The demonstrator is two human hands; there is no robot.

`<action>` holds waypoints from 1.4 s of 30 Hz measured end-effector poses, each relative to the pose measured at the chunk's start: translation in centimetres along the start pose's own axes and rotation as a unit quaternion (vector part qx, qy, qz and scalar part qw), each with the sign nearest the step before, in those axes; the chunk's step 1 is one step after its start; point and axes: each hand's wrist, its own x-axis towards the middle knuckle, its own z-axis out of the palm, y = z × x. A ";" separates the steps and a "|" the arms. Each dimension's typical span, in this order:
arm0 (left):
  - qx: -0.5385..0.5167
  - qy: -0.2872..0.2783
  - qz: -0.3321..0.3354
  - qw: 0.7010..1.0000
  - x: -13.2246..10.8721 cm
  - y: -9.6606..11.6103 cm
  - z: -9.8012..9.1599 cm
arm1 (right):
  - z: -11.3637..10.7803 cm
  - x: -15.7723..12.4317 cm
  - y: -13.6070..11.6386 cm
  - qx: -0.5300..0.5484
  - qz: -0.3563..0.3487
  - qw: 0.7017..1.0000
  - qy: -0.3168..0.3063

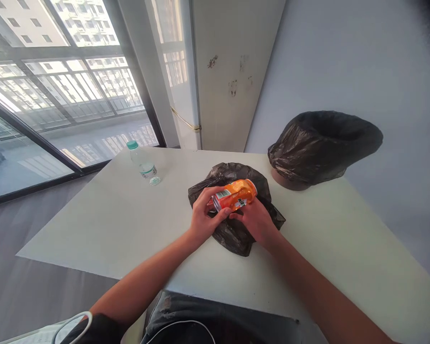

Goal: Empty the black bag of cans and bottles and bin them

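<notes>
An orange drink can (pixel 236 194) lies on its side in the air over a crumpled black plastic bag (pixel 232 234) on the white table (pixel 129 224). My left hand (pixel 204 216) is closed round the can's near end, thumb under it. From below, my right hand (pixel 256 220) grips the can's underside, fingers curled. Both hands are just above the bag.
A clear water bottle with a green cap (pixel 142 162) stands at the table's far left. A bin lined with a black bag (pixel 318 145) sits at the far right by the wall. A white fridge (pixel 218 71) stands behind the table, and large windows are on the left.
</notes>
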 end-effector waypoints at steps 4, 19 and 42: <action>0.054 -0.012 0.034 0.998 0.6 0.2 -0.5 | -0.4 0.1 -0.1 -0.017 -0.023 0.999 0.021; -0.043 -0.082 -0.092 0.991 0.9 0.3 -0.6 | -0.3 -0.9 -0.1 -0.175 -0.136 0.973 -0.058; 0.162 0.299 -0.098 0.935 6.0 -10.2 -12.9 | -1.3 -0.8 0.3 -0.409 -0.163 0.895 -0.075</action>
